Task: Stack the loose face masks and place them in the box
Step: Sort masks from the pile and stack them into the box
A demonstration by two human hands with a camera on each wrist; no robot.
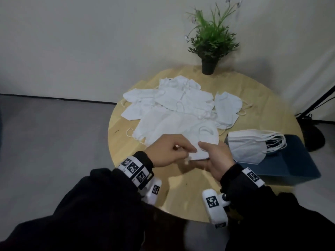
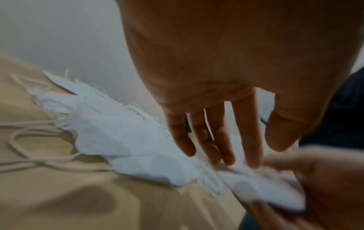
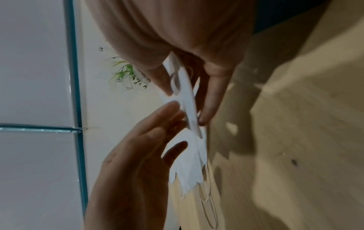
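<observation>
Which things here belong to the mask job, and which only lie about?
Job: white fabric mask in both hands; loose white masks; stacked white masks; dark blue box.
Lying about: green potted plant; black stand.

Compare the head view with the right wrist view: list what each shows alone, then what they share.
Head view only: the neat stack of masks on the dark blue box, the loose pile of masks, the plant's black pot.

Right wrist view only: the held mask edge-on, pinched between the right hand's thumb and fingers, its ear loops dangling.

Both: the left hand, right hand, wooden table and green plant.
</observation>
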